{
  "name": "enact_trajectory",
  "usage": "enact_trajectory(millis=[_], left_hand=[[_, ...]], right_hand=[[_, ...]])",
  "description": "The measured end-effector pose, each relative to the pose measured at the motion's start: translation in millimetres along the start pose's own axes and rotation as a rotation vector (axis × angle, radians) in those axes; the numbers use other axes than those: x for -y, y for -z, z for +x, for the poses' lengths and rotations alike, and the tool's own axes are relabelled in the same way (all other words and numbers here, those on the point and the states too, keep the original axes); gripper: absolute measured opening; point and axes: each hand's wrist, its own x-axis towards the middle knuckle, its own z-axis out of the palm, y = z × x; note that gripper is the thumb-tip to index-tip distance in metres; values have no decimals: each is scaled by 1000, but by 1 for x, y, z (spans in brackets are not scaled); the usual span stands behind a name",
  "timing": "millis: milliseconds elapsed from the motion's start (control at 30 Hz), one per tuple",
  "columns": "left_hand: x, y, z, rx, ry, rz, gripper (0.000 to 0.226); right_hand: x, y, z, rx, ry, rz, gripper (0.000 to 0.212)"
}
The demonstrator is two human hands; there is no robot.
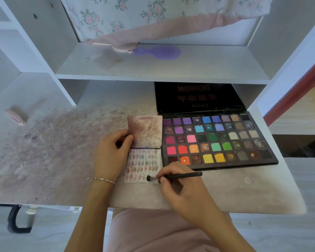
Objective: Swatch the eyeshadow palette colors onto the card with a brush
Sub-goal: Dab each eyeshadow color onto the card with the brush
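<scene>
A large black eyeshadow palette (218,139) lies open on the desk at the right, with rows of coloured pans and its lid (198,97) propped up behind. To its left lies the folded card (144,165); its lower panel carries several rows of faint swatches and its upper flap (145,132) is stained. My left hand (111,151) holds the card's left edge, thumb on the upper flap. My right hand (176,180) grips a black brush (178,176). The brush tip (149,178) touches the card's lower right corner.
The white desk (62,151) is smeared with powder stains on the left. A pink object (15,116) lies at the far left. On the shelf above are a purple hairbrush (162,51) and a floral cloth (153,17). My lap in pink is below the desk edge.
</scene>
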Motion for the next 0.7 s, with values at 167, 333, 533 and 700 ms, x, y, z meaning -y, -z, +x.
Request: enact_trajectory(millis=[167,333,533,700], left_hand=[[0,0,0,1,-7,20,17],[-1,0,0,-10,0,0,16],[0,0,0,4,7,-10,16],[0,0,1,11,15,6,15]], right_hand=[[-1,0,0,-4,-11,18,12],[-2,2,-1,-26,-41,145,12],[-9,9,-1,-256,-42,270,16],[-22,29,-3,-382,-40,249,23]])
